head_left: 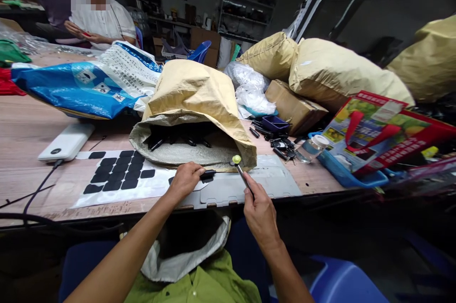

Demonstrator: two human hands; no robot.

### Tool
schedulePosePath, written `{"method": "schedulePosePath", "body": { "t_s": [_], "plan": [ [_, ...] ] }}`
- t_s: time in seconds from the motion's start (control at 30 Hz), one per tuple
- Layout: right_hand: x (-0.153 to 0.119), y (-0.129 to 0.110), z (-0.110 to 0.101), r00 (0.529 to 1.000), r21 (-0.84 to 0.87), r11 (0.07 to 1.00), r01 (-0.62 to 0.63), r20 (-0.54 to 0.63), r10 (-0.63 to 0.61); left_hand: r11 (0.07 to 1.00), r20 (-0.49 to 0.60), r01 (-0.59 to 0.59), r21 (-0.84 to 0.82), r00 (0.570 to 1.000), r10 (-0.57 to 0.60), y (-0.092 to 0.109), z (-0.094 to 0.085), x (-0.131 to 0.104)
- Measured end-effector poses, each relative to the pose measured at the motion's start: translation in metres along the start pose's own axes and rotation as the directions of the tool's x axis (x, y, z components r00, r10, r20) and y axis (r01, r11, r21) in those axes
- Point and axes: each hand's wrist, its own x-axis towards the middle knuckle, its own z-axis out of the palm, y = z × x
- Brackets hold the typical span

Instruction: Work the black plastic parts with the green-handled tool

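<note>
My left hand (185,178) pinches a small black cylindrical piece (207,174) over the grey flat panel (249,189) at the table's front edge. In my right hand (259,205) is a small hammer (243,175), its pale yellow head raised to the right of the black piece and apart from it. Just behind both hands lies a tan paper sack (195,87), its mouth open towards me. Several black pieces (191,142) show inside the sack. To the left of my left hand is a white sheet with black rounded stickers (117,170).
A white power bank (66,142) with a cable and a blue-white bag (85,84) are on the left. At right are loose black parts (281,144), a clear jar (311,148) and a blue basket (342,172). An open sack (185,265) rests on my lap. Two people sit at back left.
</note>
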Motion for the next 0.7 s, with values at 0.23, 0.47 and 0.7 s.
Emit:
{"method": "schedulePosePath", "body": {
  "t_s": [0.23,0.47,0.7],
  "plan": [
    [0.022,0.014,0.011,0.982,-0.466,0.876,0.123,-0.071,-0.175,0.977,0.076,0.147,-0.155,0.988,-0.137,-0.002,-0.006,0.007],
    [0.037,0.011,0.018,0.990,-0.461,0.884,0.074,-0.076,-0.122,0.961,0.119,0.138,-0.241,0.987,-0.112,-0.008,-0.005,0.008],
    [0.054,-0.022,0.033,0.958,-0.037,0.960,0.278,0.090,-0.274,0.938,0.132,0.136,-0.318,0.986,-0.098,-0.018,-0.001,0.008]
  ]
}}
